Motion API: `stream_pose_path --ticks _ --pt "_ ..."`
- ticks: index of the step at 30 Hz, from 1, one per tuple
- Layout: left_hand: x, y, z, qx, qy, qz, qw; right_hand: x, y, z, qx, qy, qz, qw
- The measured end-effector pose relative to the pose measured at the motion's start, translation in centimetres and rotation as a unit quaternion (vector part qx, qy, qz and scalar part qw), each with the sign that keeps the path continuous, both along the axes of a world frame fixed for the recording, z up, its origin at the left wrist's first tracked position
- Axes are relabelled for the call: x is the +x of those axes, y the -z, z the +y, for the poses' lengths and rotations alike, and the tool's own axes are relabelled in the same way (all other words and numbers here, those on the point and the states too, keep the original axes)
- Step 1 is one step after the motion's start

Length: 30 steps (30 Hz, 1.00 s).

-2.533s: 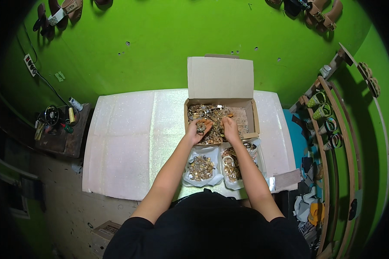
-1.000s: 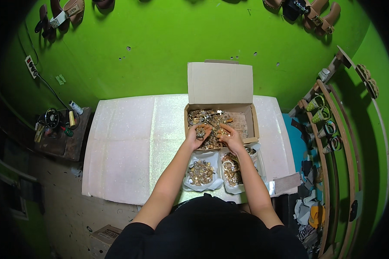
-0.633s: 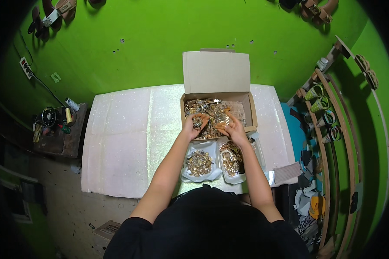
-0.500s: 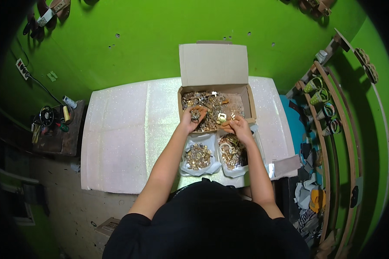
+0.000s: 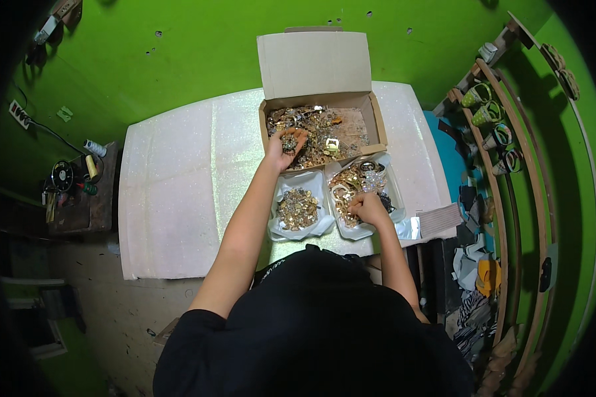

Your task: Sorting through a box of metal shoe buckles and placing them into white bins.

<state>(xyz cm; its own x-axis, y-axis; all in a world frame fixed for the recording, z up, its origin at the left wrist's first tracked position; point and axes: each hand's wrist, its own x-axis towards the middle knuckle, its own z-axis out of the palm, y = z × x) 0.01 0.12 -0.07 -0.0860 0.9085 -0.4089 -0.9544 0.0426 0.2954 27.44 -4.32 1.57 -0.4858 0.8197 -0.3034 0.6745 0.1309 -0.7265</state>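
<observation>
An open cardboard box (image 5: 271, 104) holds a spread of small gold and silver metal ornaments (image 5: 314, 142), thinner toward its right side. My left hand (image 5: 285, 151) is cupped palm up at the box's left front, with a small heap of metal ornaments (image 5: 289, 141) in it. Below the box stand two trays lined with white plastic. The left tray (image 5: 279, 233) has a round pile of ornaments (image 5: 298, 208). Over the right tray (image 5: 353, 231), my right hand (image 5: 369, 208) has its fingers pinched together among gold and clear pieces (image 5: 351, 182); whatever they grip is hidden.
The table has a glittery white cover (image 5: 169, 178). A grey flat strip (image 5: 440, 221) lies at its right front edge. A wooden rack (image 5: 503, 198) with sandals (image 5: 487, 112) stands right, beside piled scraps (image 5: 473, 261). A small sewing stand (image 5: 79, 215) is far left.
My right hand has moved from the front of the box down into the right tray, its fingers now pinched. The left hand stays cupped at the box. The whole view has shifted.
</observation>
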Motion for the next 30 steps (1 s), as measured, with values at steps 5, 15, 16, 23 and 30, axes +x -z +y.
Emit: stream_pose_path --ticks 5,15,16,23,30 --pt "0.3 -0.3 -0.3 0.003 -0.002 0.001 1.0 -1.2 -0.6 -0.6 0.069 0.054 -0.164 0.982" --pt "0.1 -0.5 -0.2 0.018 0.007 -0.012 1.0 -10.2 -5.4 3.7 0.275 -0.037 0.089 0.957" --pt "0.2 -0.6 -0.2 0.025 0.017 -0.023 0.999 -11.3 -5.6 4.2 0.276 -0.038 0.09 0.956" --pt "-0.5 1.5 0.1 -0.019 0.023 0.063 0.998 -17.0 -5.4 6.3 0.276 -0.062 0.083 0.956" --pt "-0.4 1.4 0.2 0.015 0.039 0.033 0.999 -17.8 -2.9 8.2 0.325 -0.019 0.113 0.939"
